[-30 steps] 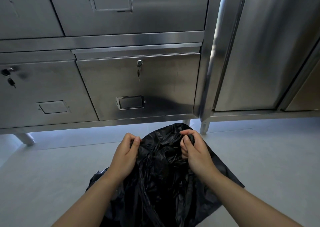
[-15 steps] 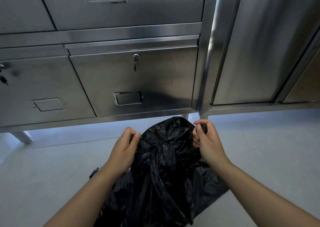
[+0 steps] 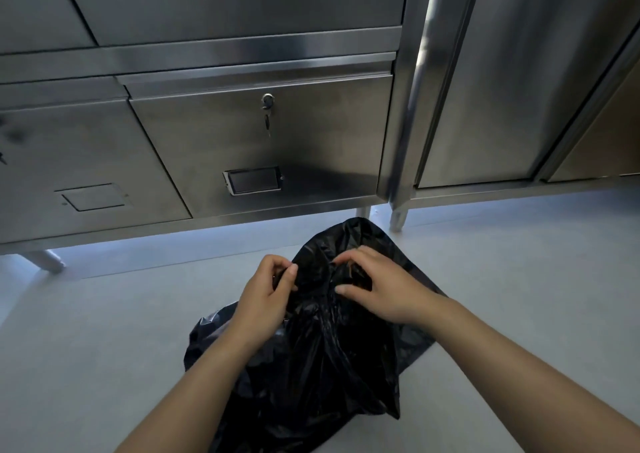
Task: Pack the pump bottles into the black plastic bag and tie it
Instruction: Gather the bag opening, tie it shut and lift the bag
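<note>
A black plastic bag (image 3: 322,359) lies crumpled on the pale grey floor in the lower middle of the head view. Its top is gathered between both hands. My left hand (image 3: 266,290) pinches a fold of the bag's upper edge on the left. My right hand (image 3: 377,283) grips the bunched plastic just to the right, fingers curled into it. The two hands are close together over the bag's neck. No pump bottles are visible; whatever the bag holds is hidden by the plastic.
Stainless steel cabinets (image 3: 263,134) with a lock and key (image 3: 267,106) stand right behind the bag, raised on short legs (image 3: 398,217). A taller steel unit (image 3: 512,82) stands at the right. Grey floor (image 3: 104,331) spreads out on both sides.
My right hand has moved left and down toward my left hand, drawing the bag's top together. The bag's upper part has bunched tighter. The view has tilted slightly.
</note>
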### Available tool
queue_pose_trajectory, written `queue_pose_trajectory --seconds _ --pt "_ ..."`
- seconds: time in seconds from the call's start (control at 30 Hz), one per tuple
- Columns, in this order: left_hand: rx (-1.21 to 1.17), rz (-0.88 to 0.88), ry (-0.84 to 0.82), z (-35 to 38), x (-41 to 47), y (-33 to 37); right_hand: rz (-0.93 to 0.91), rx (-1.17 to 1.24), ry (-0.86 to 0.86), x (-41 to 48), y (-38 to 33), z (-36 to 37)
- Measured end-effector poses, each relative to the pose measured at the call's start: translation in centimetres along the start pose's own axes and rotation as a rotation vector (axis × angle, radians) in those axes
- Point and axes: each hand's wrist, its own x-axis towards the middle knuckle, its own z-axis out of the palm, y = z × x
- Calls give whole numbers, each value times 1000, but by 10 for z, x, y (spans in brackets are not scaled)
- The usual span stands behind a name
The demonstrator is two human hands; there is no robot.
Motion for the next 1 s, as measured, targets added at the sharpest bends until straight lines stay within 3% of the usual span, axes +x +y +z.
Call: queue_pose_trajectory --seconds 0.17,0.33,0.47,0.6,0.83,1.0 --pt "-107 -21 83 7 -4 -19 -115 -223 -163 6 14 26" --pt "-159 -33 90 5 -9 -27 -162 -390 -88 11 21 39" --pt "-244 -75 130 6 -3 -28 -175 -284 -22 13 24 29" --pt "-451 -222 330 -1 10 -27 -146 24 95 12 16 5" --pt "-465 -287 344 12 15 -30 22 218 -161 1 12 3" --pt "-473 -277 349 11 12 -28 60 -4 -67 3 9 22"
